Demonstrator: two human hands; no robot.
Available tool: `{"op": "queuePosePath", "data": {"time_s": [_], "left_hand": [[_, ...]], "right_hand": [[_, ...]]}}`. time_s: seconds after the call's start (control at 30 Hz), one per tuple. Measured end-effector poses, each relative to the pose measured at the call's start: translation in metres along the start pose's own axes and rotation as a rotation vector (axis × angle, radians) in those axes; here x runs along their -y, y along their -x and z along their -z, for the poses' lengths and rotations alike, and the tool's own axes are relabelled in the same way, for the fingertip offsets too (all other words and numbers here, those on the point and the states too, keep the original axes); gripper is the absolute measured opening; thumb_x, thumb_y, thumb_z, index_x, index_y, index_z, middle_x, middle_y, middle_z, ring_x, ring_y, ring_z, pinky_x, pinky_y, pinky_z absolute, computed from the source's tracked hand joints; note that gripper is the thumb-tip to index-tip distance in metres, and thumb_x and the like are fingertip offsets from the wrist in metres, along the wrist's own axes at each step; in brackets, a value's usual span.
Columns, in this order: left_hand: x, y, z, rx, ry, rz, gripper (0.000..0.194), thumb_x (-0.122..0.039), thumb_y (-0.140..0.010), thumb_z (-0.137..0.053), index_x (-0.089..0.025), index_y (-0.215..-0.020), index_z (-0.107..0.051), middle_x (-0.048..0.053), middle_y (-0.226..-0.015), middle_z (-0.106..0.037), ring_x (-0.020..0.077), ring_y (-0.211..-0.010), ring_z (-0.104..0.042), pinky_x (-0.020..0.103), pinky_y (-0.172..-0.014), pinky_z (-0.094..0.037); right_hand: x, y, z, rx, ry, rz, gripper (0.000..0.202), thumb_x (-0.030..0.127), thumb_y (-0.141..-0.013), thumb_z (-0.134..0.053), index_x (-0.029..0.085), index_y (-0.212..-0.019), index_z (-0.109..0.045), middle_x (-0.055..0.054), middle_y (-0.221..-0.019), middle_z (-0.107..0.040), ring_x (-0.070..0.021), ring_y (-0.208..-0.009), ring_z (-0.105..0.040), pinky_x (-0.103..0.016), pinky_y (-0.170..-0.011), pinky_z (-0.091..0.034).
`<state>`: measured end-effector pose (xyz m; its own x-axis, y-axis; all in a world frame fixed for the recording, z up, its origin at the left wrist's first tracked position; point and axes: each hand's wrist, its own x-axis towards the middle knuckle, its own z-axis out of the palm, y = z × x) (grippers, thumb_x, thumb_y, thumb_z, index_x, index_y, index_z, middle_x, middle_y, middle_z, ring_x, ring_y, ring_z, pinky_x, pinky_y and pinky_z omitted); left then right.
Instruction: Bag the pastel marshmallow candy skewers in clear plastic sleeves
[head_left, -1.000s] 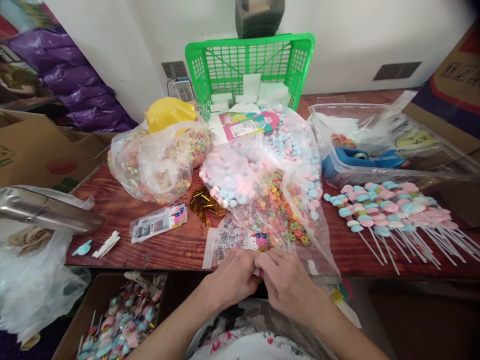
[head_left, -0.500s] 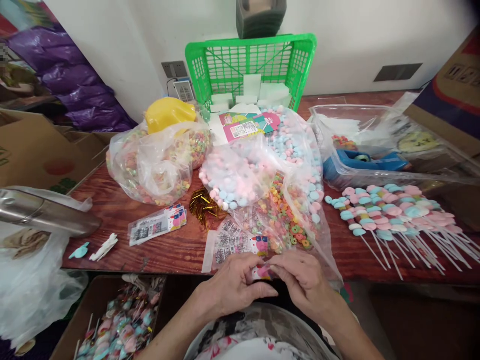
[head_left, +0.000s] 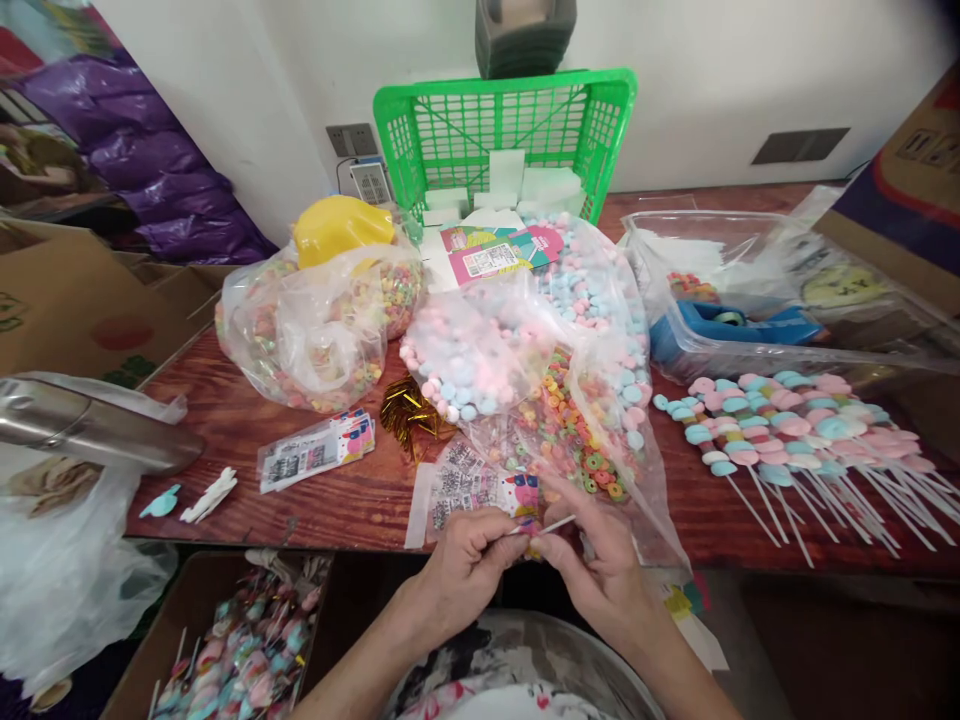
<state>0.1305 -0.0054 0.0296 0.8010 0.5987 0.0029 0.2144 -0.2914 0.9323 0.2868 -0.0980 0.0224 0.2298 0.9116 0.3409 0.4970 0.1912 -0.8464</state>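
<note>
At the table's front edge, my left hand (head_left: 472, 560) is closed, its thumb and index finger pinching a thin white lollipop stick (head_left: 556, 523). My right hand (head_left: 604, 550) is closed beside it, fingertips on a small printed plastic bag (head_left: 532, 542) at the stick. Fingers hide most of the bag and whatever is in it. Just beyond my hands lie flat printed bags (head_left: 465, 490) and a clear bag of coloured candy rings (head_left: 574, 425). Gold twist ties (head_left: 409, 415) lie farther left.
Marshmallow skewers (head_left: 787, 425) lie in a pile at right, before a clear bin (head_left: 750, 350) with a blue tape dispenser. Bagged marshmallows (head_left: 472, 350) and a green basket (head_left: 615, 140) stand behind. A steel flask (head_left: 97, 430) lies at left, above a box of wrapped candy (head_left: 240, 640).
The white stick now shows across my fingertips. The printed bag between my hands has turned and is more covered. My right fingers have lifted and extended a little.
</note>
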Motion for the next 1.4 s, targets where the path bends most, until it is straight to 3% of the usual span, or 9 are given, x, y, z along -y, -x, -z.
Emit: {"op": "queuePosePath", "data": {"time_s": [0.1,0.23,0.4,0.53,0.67,0.97,1.2,1.33,1.4], "left_hand": [[-0.001,0.000,0.001,-0.041,0.048,0.060,0.035,-0.039,-0.093,-0.050,-0.015,-0.068,-0.055,-0.004,-0.060,-0.040,0.0090,-0.060,-0.035,0.023,-0.058,-0.028],[0.002,0.001,-0.003,-0.098,0.169,0.168,0.029,-0.043,-0.093,-0.050,-0.016,-0.082,-0.055,-0.003,-0.068,-0.047,0.0088,-0.062,-0.038,0.021,-0.057,-0.030],[0.003,0.002,-0.007,-0.138,0.416,0.175,0.025,-0.041,-0.092,-0.053,-0.018,-0.086,-0.049,-0.005,-0.069,-0.046,0.0074,-0.061,-0.040,0.019,-0.057,-0.033],[-0.002,0.000,-0.003,-0.113,0.546,0.190,0.028,-0.043,-0.090,-0.057,-0.019,-0.103,-0.052,-0.004,-0.074,-0.048,0.0070,-0.062,-0.040,0.019,-0.058,-0.034],[-0.002,-0.002,0.003,-0.027,0.627,0.302,0.052,-0.052,-0.090,-0.050,-0.019,-0.130,-0.048,-0.003,-0.069,-0.048,0.0085,-0.061,-0.041,0.020,-0.058,-0.032],[-0.008,-0.006,0.006,0.088,0.418,0.246,0.042,-0.049,-0.092,-0.048,-0.013,-0.072,-0.057,-0.003,-0.063,-0.044,0.0092,-0.062,-0.038,0.022,-0.060,-0.031],[-0.016,-0.002,0.007,0.247,0.428,0.269,0.042,-0.053,-0.091,-0.047,-0.014,-0.078,-0.057,-0.002,-0.069,-0.048,0.0084,-0.063,-0.042,0.020,-0.058,-0.033],[-0.012,-0.003,0.003,0.170,0.666,0.386,0.044,-0.056,-0.081,-0.059,-0.015,-0.068,-0.051,-0.002,-0.060,-0.051,0.0059,-0.048,-0.040,0.018,-0.046,-0.028],[-0.011,-0.003,0.002,0.129,0.748,0.425,0.044,-0.055,-0.077,-0.062,-0.016,-0.062,-0.047,-0.002,-0.055,-0.052,0.0056,-0.044,-0.040,0.018,-0.042,-0.025]], "right_hand": [[-0.006,0.005,-0.008,-0.016,-0.239,-0.213,0.054,0.030,-0.083,-0.067,0.024,-0.133,-0.046,0.000,-0.082,-0.062,-0.0136,-0.069,-0.059,-0.024,-0.060,-0.051],[-0.009,0.004,-0.020,-0.045,-0.370,-0.294,0.016,0.033,-0.084,-0.065,0.019,-0.082,-0.058,0.002,-0.068,-0.057,-0.0100,-0.058,-0.053,-0.021,-0.054,-0.046],[-0.010,-0.004,-0.022,-0.099,-0.438,-0.360,0.031,0.031,-0.077,-0.071,0.019,-0.103,-0.060,0.001,-0.074,-0.061,-0.0118,-0.061,-0.055,-0.022,-0.055,-0.048],[-0.008,-0.008,-0.019,-0.008,-0.299,-0.247,0.016,0.028,-0.084,-0.063,0.017,-0.073,-0.064,0.001,-0.064,-0.060,-0.0115,-0.059,-0.053,-0.022,-0.055,-0.044],[-0.005,-0.011,-0.017,-0.049,-0.296,-0.213,0.017,0.026,-0.085,-0.060,0.018,-0.070,-0.062,0.002,-0.064,-0.060,-0.0112,-0.059,-0.053,-0.021,-0.055,-0.043],[-0.003,-0.005,-0.020,-0.132,-0.325,-0.177,0.022,0.026,-0.091,-0.053,0.018,-0.072,-0.057,0.002,-0.064,-0.054,-0.0109,-0.059,-0.050,-0.021,-0.054,-0.041],[0.005,-0.004,-0.023,-0.188,-0.227,-0.099,0.021,0.022,-0.092,-0.050,0.019,-0.072,-0.055,0.002,-0.064,-0.050,-0.0109,-0.058,-0.049,-0.022,-0.053,-0.042],[0.008,-0.009,-0.016,-0.251,-0.029,0.126,0.014,0.010,-0.089,-0.050,0.020,-0.091,-0.060,-0.002,-0.078,-0.060,-0.0146,-0.073,-0.058,-0.027,-0.066,-0.049],[0.007,-0.010,-0.007,-0.199,0.171,0.339,0.034,0.006,-0.086,-0.049,0.021,-0.115,-0.058,-0.010,-0.104,-0.064,-0.0201,-0.096,-0.060,-0.034,-0.081,-0.050]]}}
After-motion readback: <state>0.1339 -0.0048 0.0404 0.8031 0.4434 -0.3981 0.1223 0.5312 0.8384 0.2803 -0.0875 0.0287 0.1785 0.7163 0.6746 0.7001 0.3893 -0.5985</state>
